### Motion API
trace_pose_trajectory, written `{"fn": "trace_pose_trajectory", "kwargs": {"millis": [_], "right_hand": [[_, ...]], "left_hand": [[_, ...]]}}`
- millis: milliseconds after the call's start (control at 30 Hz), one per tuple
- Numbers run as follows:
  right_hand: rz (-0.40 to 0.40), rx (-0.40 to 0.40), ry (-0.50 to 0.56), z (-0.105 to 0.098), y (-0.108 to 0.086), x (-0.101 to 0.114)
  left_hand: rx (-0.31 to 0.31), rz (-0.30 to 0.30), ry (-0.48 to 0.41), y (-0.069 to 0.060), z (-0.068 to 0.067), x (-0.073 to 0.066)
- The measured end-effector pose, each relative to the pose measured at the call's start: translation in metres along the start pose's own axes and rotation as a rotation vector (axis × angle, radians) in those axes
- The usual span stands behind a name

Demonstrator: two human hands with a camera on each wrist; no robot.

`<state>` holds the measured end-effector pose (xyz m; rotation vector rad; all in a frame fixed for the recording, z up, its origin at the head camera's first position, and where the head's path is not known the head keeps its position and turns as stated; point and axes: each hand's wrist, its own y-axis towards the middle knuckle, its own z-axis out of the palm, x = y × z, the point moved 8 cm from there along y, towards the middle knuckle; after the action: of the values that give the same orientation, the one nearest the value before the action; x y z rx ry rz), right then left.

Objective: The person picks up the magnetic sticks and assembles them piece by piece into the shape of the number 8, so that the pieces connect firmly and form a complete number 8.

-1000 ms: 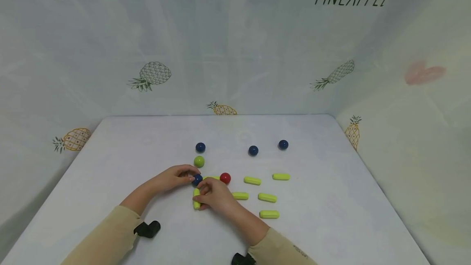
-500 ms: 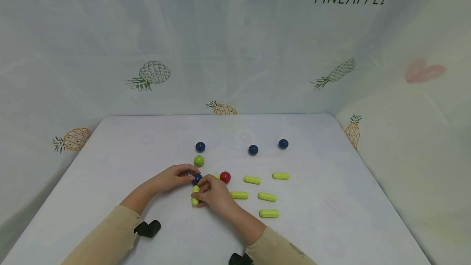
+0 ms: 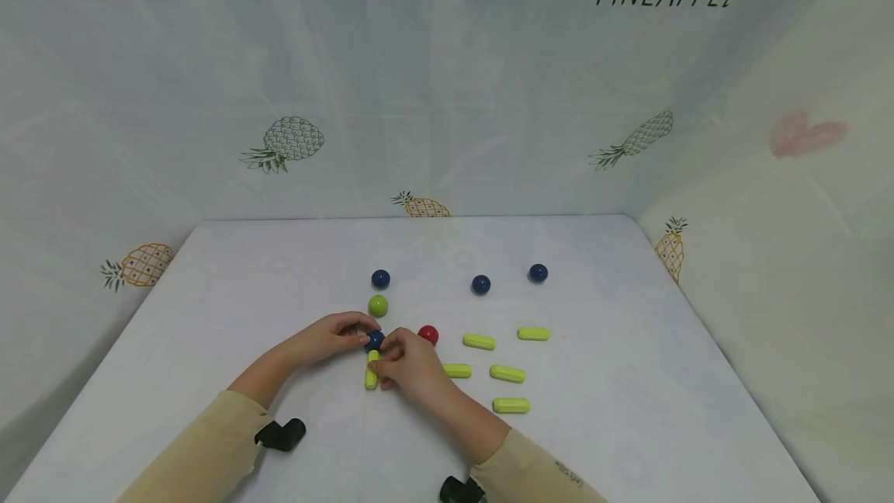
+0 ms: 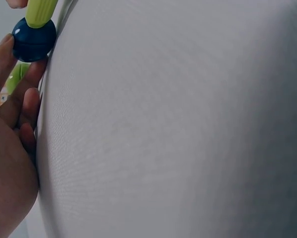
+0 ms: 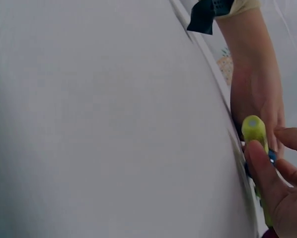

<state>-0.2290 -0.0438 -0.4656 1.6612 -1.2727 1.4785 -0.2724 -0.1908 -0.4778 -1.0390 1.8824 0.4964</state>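
Observation:
In the head view my left hand (image 3: 340, 334) pinches a dark blue ball (image 3: 375, 341) between thumb and fingers on the table. My right hand (image 3: 414, 365) holds a short yellow-green rod (image 3: 372, 371), which points from the near side at that ball. Seen from the left wrist, the rod (image 4: 40, 11) meets the blue ball (image 4: 34, 40). The right wrist view has the rod's free end (image 5: 253, 125) facing the camera, with the right thumb (image 5: 261, 166) against it. A green ball (image 3: 378, 305) sits just beyond the left hand. The right hand partly hides a red ball (image 3: 428, 334).
Several loose yellow-green rods, such as one rod (image 3: 507, 374), lie right of the hands. Toward the back are a blue ball (image 3: 380, 279), a second blue ball (image 3: 480, 285) and a third blue ball (image 3: 538, 273). A printed curtain (image 3: 447, 84) hangs behind the white table (image 3: 594, 449).
The right hand has moved the rod slightly away from the body, up against the held blue ball. The left hand and its ball have stayed nearly still.

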Motion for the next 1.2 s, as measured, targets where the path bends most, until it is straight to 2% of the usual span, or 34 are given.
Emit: {"fn": "trace_pose_trajectory", "kwargs": {"millis": [267,633,933,1200], "right_hand": [[-0.082,-0.035,-0.171,-0.022,0.003,0.016],[-0.131,-0.082,-0.330,-0.039,0.014,0.028],[-0.129,-0.108,-0.387,-0.051,0.027,0.036],[-0.073,-0.092,-0.364,-0.055,0.045,0.034]], "left_hand": [[-0.005,-0.012,-0.005,0.001,0.000,0.002],[-0.003,-0.007,0.010,0.001,0.000,-0.001],[-0.006,-0.019,0.018,0.001,0.000,-0.002],[-0.015,0.028,0.010,-0.002,-0.001,-0.007]]}}
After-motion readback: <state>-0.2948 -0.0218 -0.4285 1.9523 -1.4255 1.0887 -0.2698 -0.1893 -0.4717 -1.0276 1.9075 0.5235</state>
